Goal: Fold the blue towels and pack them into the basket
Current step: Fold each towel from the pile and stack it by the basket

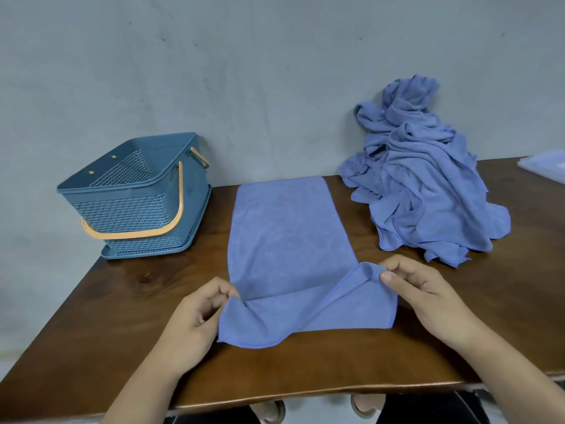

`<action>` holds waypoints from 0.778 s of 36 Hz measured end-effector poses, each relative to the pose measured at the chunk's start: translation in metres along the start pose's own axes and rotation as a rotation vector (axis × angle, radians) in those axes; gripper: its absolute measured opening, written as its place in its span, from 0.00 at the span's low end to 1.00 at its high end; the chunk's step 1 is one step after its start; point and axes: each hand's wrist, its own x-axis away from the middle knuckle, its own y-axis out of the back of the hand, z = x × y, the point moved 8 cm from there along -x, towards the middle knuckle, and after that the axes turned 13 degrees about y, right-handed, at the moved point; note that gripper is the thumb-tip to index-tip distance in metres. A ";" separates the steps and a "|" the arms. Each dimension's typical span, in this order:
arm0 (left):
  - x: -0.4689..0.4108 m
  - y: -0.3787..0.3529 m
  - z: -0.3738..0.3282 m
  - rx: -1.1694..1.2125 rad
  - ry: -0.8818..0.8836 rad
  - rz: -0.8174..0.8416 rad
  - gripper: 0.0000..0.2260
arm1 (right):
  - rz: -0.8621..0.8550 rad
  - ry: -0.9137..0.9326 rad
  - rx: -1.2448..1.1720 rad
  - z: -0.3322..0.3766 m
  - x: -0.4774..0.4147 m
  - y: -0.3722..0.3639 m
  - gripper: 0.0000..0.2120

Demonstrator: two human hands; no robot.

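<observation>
A blue towel (284, 237) lies lengthwise on the brown table (116, 304), folded into a long strip. My left hand (195, 316) pinches its near left corner. My right hand (425, 289) pinches the near right corner and lifts it a little, so the near end curls over the strip. A heap of crumpled blue towels (422, 191) sits at the back right. The blue plastic basket (134, 197) with an orange handle stands at the back left, and no towels show inside it.
A grey wall runs behind the table. A pale flat object (547, 166) pokes in at the far right edge. The table's front edge runs close below my wrists, with shoes visible beneath it.
</observation>
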 end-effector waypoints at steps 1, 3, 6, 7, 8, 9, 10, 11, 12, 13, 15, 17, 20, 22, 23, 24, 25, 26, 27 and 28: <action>0.000 0.001 -0.001 0.007 0.002 -0.006 0.05 | -0.022 -0.021 -0.040 0.000 -0.004 -0.001 0.19; 0.001 0.003 -0.003 0.007 -0.010 -0.030 0.04 | -0.045 -0.071 -0.135 0.000 -0.014 -0.005 0.19; 0.005 0.008 -0.017 -0.005 -0.084 -0.109 0.05 | -0.018 -0.128 -0.213 -0.002 -0.036 -0.011 0.17; 0.006 0.009 -0.023 -0.001 -0.117 -0.135 0.06 | -0.008 -0.144 -0.220 -0.003 -0.044 -0.012 0.15; 0.008 0.010 -0.027 0.008 -0.146 -0.154 0.07 | -0.002 -0.160 -0.223 -0.005 -0.052 -0.013 0.14; 0.008 0.013 -0.031 0.021 -0.163 -0.176 0.07 | 0.003 -0.177 -0.226 -0.007 -0.060 -0.013 0.14; 0.007 0.016 -0.032 0.045 -0.163 -0.202 0.06 | 0.006 -0.193 -0.232 -0.010 -0.068 -0.013 0.15; 0.007 0.019 -0.033 0.089 -0.148 -0.227 0.05 | 0.007 -0.208 -0.245 -0.013 -0.076 -0.014 0.15; 0.006 0.023 -0.033 0.150 -0.125 -0.249 0.05 | 0.002 -0.221 -0.268 -0.017 -0.084 -0.014 0.14; 0.003 0.026 -0.034 0.212 -0.099 -0.260 0.05 | -0.008 -0.229 -0.293 -0.020 -0.092 -0.014 0.14; -0.012 0.030 -0.037 0.297 -0.024 -0.258 0.03 | -0.038 -0.244 -0.314 -0.029 -0.109 -0.012 0.13; -0.044 0.036 -0.035 0.381 0.127 -0.293 0.04 | -0.080 -0.275 -0.303 -0.041 -0.124 -0.010 0.14; -0.092 0.039 -0.015 0.478 0.482 -0.281 0.12 | -0.164 -0.338 -0.236 -0.062 -0.141 -0.005 0.12; -0.112 0.036 -0.016 0.353 0.496 -0.214 0.15 | -0.199 -0.394 -0.150 -0.076 -0.142 -0.003 0.15; -0.117 0.038 -0.016 0.287 0.483 -0.234 0.15 | -0.208 -0.405 -0.081 -0.082 -0.141 -0.001 0.19; -0.118 0.040 -0.014 0.231 0.484 -0.270 0.13 | -0.213 -0.393 0.010 -0.086 -0.139 0.001 0.23; -0.119 0.042 -0.010 0.174 0.483 -0.307 0.11 | -0.211 -0.358 0.123 -0.088 -0.138 0.005 0.24; -0.119 0.042 -0.006 0.127 0.473 -0.341 0.10 | -0.199 -0.318 0.222 -0.090 -0.136 0.008 0.22; -0.115 0.042 -0.002 0.079 0.450 -0.366 0.11 | -0.178 -0.290 0.286 -0.092 -0.134 0.010 0.20; -0.111 0.042 0.001 0.047 0.407 -0.386 0.14 | -0.149 -0.261 0.324 -0.095 -0.133 0.009 0.20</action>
